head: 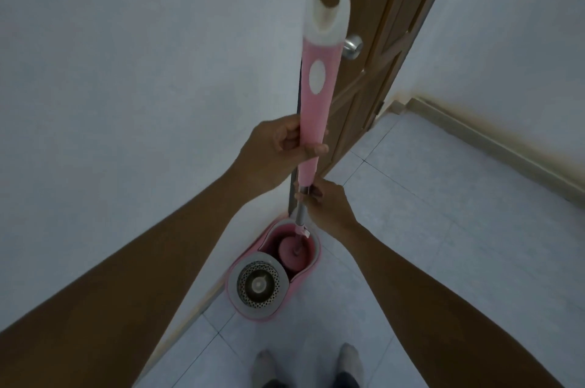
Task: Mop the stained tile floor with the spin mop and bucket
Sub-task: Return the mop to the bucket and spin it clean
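Head view, looking down: early step in hand, by the look of it, either wetting the mop head or readying to lift it out, with no mopping of the pale square-tiled floor (443,229) begun yet. Left hand (278,147) at frame centre, fingers curled round the lower end of the pink plastic mop grip with the white looped top (316,93). Right hand (326,204) just below it, fingertips pinched on the thin silver metal shaft (302,207) right under the grip (possibly at a lock or joint, too small to tell). Shaft near upright, running down into the rear compartment of the oval pink spin bucket (272,273) in the lower middle of the frame, against the white wall. Round pink mop head (292,253) sitting inside that compartment, strands not visible. Perforated steel spinner basket (259,284) in the nearer compartment, unoccupied. Next move, judged: lift straight up, shift the head over to the basket, pump to wring. Care needed with the brown wooden door (380,55) close behind the handle top.
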Available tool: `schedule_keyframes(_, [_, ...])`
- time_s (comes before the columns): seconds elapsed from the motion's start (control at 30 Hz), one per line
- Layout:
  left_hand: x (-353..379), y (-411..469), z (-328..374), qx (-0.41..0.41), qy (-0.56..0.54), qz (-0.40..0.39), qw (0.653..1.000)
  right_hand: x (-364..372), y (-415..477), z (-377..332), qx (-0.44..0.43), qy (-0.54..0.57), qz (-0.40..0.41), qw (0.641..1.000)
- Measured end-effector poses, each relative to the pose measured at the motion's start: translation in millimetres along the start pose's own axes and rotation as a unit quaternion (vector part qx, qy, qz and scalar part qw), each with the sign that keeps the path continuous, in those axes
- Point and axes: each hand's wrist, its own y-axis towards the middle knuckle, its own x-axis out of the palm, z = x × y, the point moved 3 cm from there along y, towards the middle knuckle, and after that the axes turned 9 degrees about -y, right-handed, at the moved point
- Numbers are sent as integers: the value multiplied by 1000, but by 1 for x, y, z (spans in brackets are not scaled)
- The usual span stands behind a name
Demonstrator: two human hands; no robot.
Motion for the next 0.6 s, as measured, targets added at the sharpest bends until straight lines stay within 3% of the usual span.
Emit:
schedule_keyframes(0.17, [-8,-3,27,47,-8,2,999,-12,-5,-23,-51,28,-12,998])
schedule_keyframes(0.43, [-10,-35,4,-4,7,2,1000,5,-27,-17,-18,1,-61,998])
schedule_keyframes(0.6, [-19,-34,38,54,53,26,997,-6,-27,-43,-34,28,-45,998])
